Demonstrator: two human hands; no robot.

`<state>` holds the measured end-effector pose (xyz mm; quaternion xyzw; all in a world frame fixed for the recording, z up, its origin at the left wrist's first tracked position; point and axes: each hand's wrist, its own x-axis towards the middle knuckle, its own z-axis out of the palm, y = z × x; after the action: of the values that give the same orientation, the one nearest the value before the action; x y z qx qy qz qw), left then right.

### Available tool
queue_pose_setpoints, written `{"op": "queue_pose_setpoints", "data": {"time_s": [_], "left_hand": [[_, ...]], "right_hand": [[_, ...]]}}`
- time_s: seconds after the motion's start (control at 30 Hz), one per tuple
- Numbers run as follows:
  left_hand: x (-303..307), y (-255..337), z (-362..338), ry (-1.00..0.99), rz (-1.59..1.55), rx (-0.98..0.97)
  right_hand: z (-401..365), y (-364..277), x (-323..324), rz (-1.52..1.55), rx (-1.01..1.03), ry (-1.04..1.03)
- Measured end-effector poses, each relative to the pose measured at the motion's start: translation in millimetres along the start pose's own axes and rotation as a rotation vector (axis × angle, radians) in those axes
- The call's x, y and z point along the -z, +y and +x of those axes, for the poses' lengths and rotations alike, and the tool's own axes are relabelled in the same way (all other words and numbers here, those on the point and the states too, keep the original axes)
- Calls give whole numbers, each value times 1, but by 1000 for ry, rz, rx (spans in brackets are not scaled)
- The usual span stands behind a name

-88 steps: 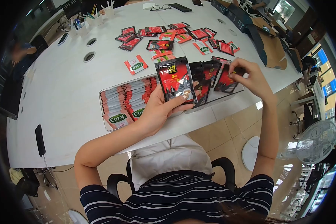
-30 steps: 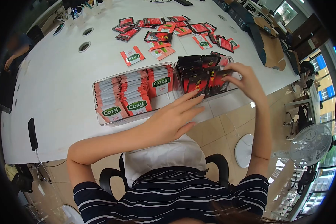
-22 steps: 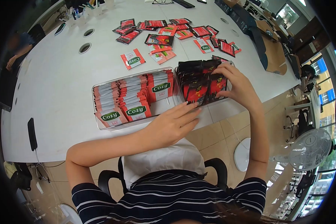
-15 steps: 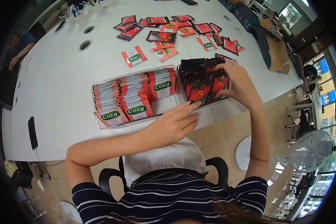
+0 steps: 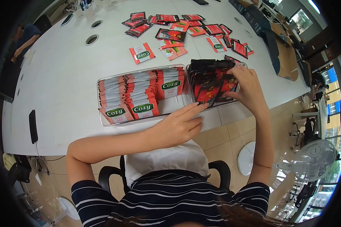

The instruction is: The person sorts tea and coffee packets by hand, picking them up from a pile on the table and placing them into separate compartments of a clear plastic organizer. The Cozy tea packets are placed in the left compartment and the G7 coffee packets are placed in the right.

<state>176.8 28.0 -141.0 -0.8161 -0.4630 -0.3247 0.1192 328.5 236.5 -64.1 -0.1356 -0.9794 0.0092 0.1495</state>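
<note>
My right hand (image 5: 250, 90) curls around the right-hand row of black-and-red sachets (image 5: 210, 90), thumb at the front and fingers over the top. These sachets stand packed in the right clear box (image 5: 190, 84). My left hand (image 5: 181, 126) has its fingers stretched out, with the fingertips against the lower front of the black sachets. To the left, a clear box (image 5: 101, 119) holds rows of red-and-white Cozy sachets (image 5: 143, 108); its front right corner shows bare plastic.
Loose red, black and white sachets (image 5: 170, 35) lie scattered beyond the boxes on the white table (image 5: 64, 94). A black phone-like object (image 5: 33, 126) with a cable lies at left. Opened cardboard boxes (image 5: 288, 62) line the right edge. A person's arm (image 5: 24, 49) shows far left.
The view has shifted slightly, so the table things appear a little farther right. Both hands keep nearly the same places at the black sachets.
</note>
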Motion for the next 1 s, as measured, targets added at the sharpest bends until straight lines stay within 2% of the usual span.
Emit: {"op": "queue_pose_setpoints", "data": {"time_s": [0.07,0.17,0.37,0.57,0.67,0.77,1.0], "left_hand": [[2,-1,0,-29,9,-2],[5,-1,-1,-83,25,-8],[6,-2,0,-97,23,-19],[5,-3,0,-76,27,-25],[5,-2,0,-71,17,-19],[4,-2,0,-65,9,-21],[2,-1,-1,-56,4,-18]], "right_hand": [[3,-2,0,-14,-6,29],[9,6,-11,-62,141,192],[15,-2,-5,-108,109,285],[24,5,-4,69,56,1],[27,3,-2,31,59,-43],[27,1,-4,-35,70,-17],[30,2,-12,23,93,20]]}}
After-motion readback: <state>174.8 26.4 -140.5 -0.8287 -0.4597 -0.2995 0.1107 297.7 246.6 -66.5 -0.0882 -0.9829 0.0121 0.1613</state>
